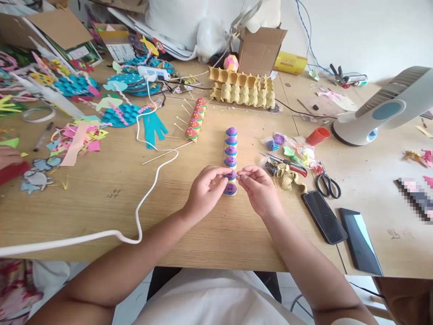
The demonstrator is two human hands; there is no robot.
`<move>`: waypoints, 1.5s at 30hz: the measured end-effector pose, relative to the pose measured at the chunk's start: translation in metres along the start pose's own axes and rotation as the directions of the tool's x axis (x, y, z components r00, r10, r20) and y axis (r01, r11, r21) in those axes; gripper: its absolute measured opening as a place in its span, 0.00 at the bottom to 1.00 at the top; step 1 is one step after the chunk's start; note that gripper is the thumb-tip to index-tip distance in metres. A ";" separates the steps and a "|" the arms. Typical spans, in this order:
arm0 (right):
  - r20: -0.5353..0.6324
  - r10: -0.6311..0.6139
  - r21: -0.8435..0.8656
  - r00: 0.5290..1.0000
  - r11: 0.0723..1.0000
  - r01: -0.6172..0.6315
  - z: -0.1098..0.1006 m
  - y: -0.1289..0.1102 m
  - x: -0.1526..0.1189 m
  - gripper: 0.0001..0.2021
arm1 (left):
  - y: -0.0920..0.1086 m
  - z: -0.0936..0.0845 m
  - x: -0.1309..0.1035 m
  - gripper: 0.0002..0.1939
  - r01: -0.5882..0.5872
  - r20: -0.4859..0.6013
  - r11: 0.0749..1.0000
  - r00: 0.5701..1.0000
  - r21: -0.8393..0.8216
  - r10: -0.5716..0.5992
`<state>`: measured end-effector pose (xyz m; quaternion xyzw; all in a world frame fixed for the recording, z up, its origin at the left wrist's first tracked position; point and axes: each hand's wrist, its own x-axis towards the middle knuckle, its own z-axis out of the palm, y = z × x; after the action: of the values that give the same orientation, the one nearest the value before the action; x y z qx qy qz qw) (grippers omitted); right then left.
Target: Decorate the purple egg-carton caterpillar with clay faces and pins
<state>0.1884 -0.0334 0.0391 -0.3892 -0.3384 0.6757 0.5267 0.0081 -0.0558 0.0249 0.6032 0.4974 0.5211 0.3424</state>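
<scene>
A strip of egg-carton cups (231, 151) painted purple and blue lies lengthwise in front of me, with small drawn faces on the nearer cups. My left hand (207, 188) is at its left side, thumb and fingers pinched by the second-nearest cup. From the other side my right hand (260, 188) also pinches, its fingertips by the same cup. Anything between the fingertips is too small to make out. Farther back stands a similar strip of cups (195, 119) in red, orange and green, with thin sticks beside it.
A white cable (154, 180) crosses the left side. To the right lie scissors (328, 184), a utility knife (291, 165), modelling clay pieces (290, 151), two phones (324, 217) and a white fan (375, 110). Egg cartons (243, 92) stand behind. Another person's hand (10, 158) shows at far left.
</scene>
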 end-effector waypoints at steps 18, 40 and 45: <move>0.240 -0.010 -0.058 0.971 0.998 0.024 -0.003 0.025 -0.013 0.13 | -0.011 -0.002 -0.008 0.05 -0.486 0.043 0.845 0.871 0.223 0.490; 0.180 0.002 -0.063 0.984 0.998 0.010 -0.004 0.031 -0.015 0.15 | -0.014 -0.003 -0.013 0.06 -0.368 0.045 0.919 0.930 0.142 0.365; 0.170 -0.026 -0.124 0.985 0.991 0.048 -0.003 0.030 -0.016 0.14 | -0.012 -0.002 -0.011 0.04 -0.452 0.055 0.863 0.891 0.225 0.452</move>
<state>0.1799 -0.0554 0.0139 -0.3573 -0.4312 0.6733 0.4828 0.0032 -0.0630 0.0108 0.7385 0.3997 0.5251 0.1383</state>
